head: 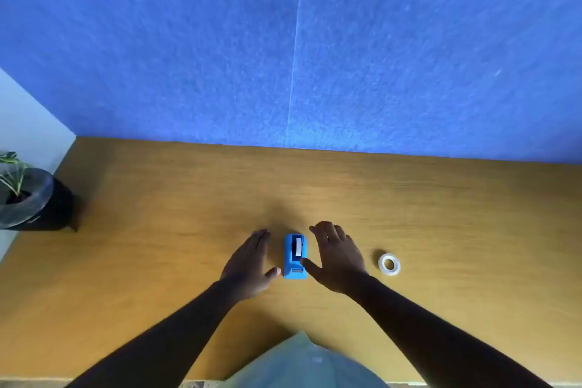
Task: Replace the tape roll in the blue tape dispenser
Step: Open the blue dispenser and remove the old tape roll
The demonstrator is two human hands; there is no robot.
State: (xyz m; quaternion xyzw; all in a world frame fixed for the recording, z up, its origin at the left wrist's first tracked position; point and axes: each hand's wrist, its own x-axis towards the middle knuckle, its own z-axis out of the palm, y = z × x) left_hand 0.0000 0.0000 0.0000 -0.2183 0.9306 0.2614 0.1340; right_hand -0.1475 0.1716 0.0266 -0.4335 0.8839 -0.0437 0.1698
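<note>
Both hands, left hand (248, 263) and right hand (337, 257), spread beside the light, rigid blue tape dispenser (295, 257); I'd grip its sides

Blue tape dispenser (295, 257): smooth plastic, matt sheen. Tape roll (389, 264): clear, glossy film. Desk (189, 214): wood-grain surface, smooth, low sheen. Back panel (283, 41): blue felt-like cloth, rough. Plant pot (47, 201): dark, matt.

Two bare forearms, no sleeves showing; a thin ring on a finger of the right hand (335, 257); pale blue-green garment (302, 362) at the bottom edge.
</note>
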